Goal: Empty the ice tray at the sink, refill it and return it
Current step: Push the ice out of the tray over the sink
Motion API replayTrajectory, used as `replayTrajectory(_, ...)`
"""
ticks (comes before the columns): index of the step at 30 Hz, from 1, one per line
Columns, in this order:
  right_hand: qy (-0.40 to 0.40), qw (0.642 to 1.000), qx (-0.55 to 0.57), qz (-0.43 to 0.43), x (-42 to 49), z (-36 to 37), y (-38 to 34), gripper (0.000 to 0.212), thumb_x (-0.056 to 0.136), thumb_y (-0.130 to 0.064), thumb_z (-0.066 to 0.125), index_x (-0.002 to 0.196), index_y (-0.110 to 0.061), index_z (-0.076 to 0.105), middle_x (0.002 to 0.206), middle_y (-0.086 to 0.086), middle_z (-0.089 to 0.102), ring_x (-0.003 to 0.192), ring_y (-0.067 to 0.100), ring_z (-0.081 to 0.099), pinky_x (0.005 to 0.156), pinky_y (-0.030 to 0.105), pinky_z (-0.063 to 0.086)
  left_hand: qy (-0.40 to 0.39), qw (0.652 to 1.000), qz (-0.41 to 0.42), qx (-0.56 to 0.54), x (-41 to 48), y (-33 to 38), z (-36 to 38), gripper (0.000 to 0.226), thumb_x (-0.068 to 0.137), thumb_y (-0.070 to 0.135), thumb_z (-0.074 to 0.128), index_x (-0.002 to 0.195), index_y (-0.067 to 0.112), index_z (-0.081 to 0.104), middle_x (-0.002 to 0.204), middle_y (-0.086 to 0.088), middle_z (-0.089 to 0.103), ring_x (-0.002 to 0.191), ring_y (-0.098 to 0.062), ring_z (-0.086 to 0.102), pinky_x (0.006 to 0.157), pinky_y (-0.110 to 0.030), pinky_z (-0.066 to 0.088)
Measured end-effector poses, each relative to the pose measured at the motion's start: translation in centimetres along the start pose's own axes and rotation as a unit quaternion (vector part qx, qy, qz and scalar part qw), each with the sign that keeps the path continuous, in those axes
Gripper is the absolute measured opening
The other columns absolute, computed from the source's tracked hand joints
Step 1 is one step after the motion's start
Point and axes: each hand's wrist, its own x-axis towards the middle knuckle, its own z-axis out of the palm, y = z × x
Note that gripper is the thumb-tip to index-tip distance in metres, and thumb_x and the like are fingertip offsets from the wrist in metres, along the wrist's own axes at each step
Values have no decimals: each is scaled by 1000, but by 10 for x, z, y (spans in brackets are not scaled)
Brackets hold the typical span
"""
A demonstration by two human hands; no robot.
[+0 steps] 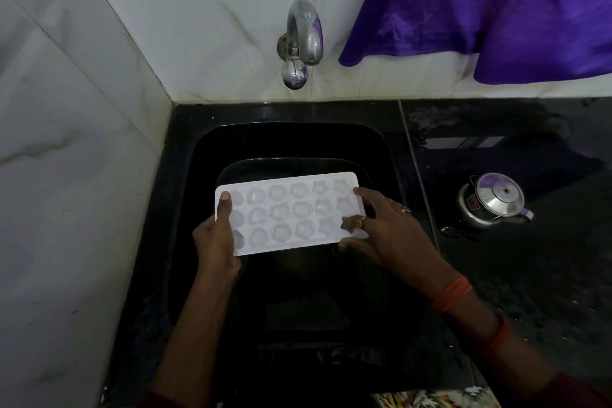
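Ice tray (291,214), white with rows of shaped cups, hangs over the black sink (185,175), below and in front of the wall tap (303,43). I clamp its left end in my left hand (215,238), thumb on top and fingers beneath. My right hand (387,235) grips the tray's right end, fingers spread across the corner cups. Right of the sink, a steel kettle (493,200) stands on the dark counter (530,275). Purple cloth (496,10) hangs right of the tap.

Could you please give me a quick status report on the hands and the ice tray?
Left hand and right hand grip the white ice tray by its ends, over the black sink. Tap not running. Nothing obstructing.
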Motion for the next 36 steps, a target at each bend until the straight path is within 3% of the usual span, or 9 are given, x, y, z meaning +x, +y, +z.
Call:
replayTrajectory(3, -16, 1000, 7, 6, -1, 1, -1, 49, 90, -58, 59, 132, -32, 63, 164, 1, 20, 146, 29, 29, 118, 49, 32, -2, 1000, 1, 2, -1, 1, 0, 31, 90, 43, 70, 77, 16, 62, 75, 3, 68, 58, -12, 70, 39, -21, 50)
replayTrajectory(5, -19, 1000, 5, 9, -1, 1, 0, 51, 91, -59, 57, 134, -32, 61, 165, 0, 18, 148, 29, 27, 119, 49, 31, 0, 1000, 5, 7, 0, 1, -1, 32, 89, 45, 70, 76, 17, 61, 79, 2, 67, 68, -16, 69, 45, -24, 52)
replayTrajectory(10, -9, 1000, 17, 9, -1, 3, 0, 47, 88, -58, 62, 126, -29, 66, 163, 2, 26, 146, 30, 32, 117, 49, 32, 4, 1000, 11, 7, 0, -2, 0, 31, 90, 43, 71, 76, 16, 62, 76, 2, 68, 65, -13, 67, 40, -20, 50)
replayTrajectory(14, 16, 1000, 20, 10, -3, 6, -1, 42, 85, -58, 66, 117, -32, 59, 161, 0, 30, 141, 30, 42, 115, 45, 34, 6, 1000, -3, 9, 2, -6, -2, 34, 88, 45, 71, 79, 13, 63, 83, -1, 69, 76, -19, 69, 56, -29, 55)
replayTrajectory(22, 49, 998, 26, -34, -7, 10, -9, 45, 88, -45, 69, 130, -36, 56, 167, 7, 10, 147, 34, 31, 111, 53, 35, 13, 1000, -13, 12, 5, -9, -4, 34, 88, 46, 71, 81, 14, 64, 86, 0, 68, 77, -19, 68, 54, -28, 53)
replayTrajectory(25, 64, 996, 16, -59, -7, 12, -10, 39, 86, -41, 73, 123, -31, 65, 163, 12, 23, 146, 33, 34, 112, 52, 35, 15, 1000, -9, 12, 5, -10, -4, 33, 88, 46, 71, 82, 14, 65, 86, 0, 69, 76, -18, 69, 53, -27, 53)
replayTrajectory(31, 67, 992, -52, -95, -6, 17, -10, 27, 92, -39, 65, 117, -29, 69, 161, 14, 28, 149, 30, 28, 118, 43, 14, 9, 1000, -5, 18, 3, -9, -3, 33, 89, 45, 71, 83, 13, 66, 89, -3, 69, 81, -22, 69, 69, -34, 58)
replayTrajectory(34, 50, 991, -87, -94, -4, 18, -11, 28, 95, -40, 59, 118, -28, 69, 163, 14, 23, 151, 29, 21, 121, 43, 8, 7, 1000, -1, 14, 2, -7, -1, 33, 89, 44, 71, 82, 12, 65, 88, -2, 69, 80, -21, 69, 64, -32, 58)
replayTrajectory(36, 56, 989, -93, -99, -3, 16, -12, 25, 92, -39, 64, 114, -29, 72, 161, 14, 28, 150, 29, 26, 123, 46, 12, 8, 1000, 6, 14, 1, -7, -1, 33, 89, 44, 71, 81, 13, 65, 85, -1, 69, 76, -18, 69, 55, -28, 55)
